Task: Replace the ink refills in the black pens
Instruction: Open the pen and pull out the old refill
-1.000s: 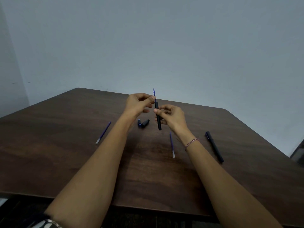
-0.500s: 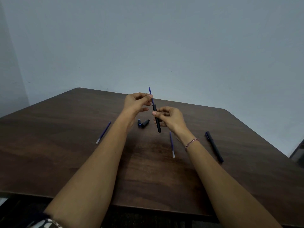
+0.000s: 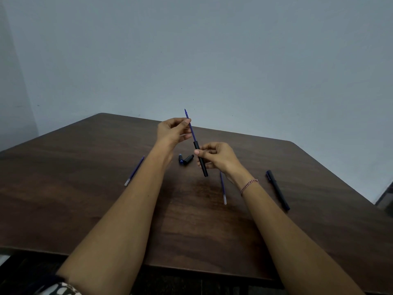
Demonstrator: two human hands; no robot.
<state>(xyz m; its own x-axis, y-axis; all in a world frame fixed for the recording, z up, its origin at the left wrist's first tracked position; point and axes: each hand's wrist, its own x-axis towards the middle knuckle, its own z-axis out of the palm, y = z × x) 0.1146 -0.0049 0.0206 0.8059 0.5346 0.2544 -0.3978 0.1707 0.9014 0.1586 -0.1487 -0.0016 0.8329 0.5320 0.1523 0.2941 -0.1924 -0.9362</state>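
Since a second ago the left hand [image 3: 171, 132] has drawn the thin blue ink refill [image 3: 192, 132] farther out of the slim black pen barrel [image 3: 204, 170], so a longer stretch of blue shows between the two hands. On the dark brown wooden table [image 3: 85, 199], well to the left of the left forearm, lies a loose blue refill with a clear end [image 3: 134, 170], slanted and untouched. The left hand is raised above the far part of the table, its fingertips and thumb pinching the drawn refill near its upper end, with the tip poking up past the fingers. The barrel tilts beneath it, top leaning left, held clear of the table. Just below and between the hands, a small blue-and-black tip piece [image 3: 181, 159] and a short black cap [image 3: 188, 159] rest close together on the wood. The right hand [image 3: 219, 156] has its curled fingers and thumb round the barrel's upper half. Under that wrist, which wears a thin pink beaded bracelet [image 3: 249, 185], another blue refill with a clear end [image 3: 223, 189] lies on the table. Farther right, apart from everything else, lies a whole black pen [image 3: 277, 189].
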